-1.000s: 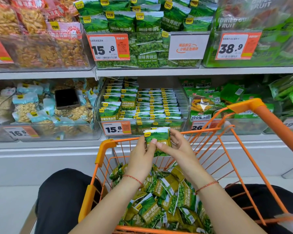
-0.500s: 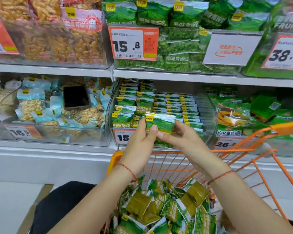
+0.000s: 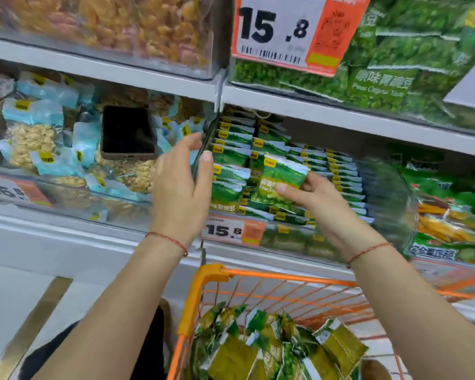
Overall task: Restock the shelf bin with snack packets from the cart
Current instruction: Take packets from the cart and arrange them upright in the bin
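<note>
Centre frame: right hand (image 3: 313, 198) pinches green snack packet (image 3: 281, 179) upright over shelf bin (image 3: 299, 239), likely to slot into row; left hand (image 3: 180, 185), fingers spread, at bin's left wall, seemingly steadying. Bottom: cart (image 3: 203, 281), packets remaining.

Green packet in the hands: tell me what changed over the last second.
Both hands carried the green packet up from over the cart to the shelf bin. The left hand let go; the right hand still grips it. The phone stayed put.
</note>
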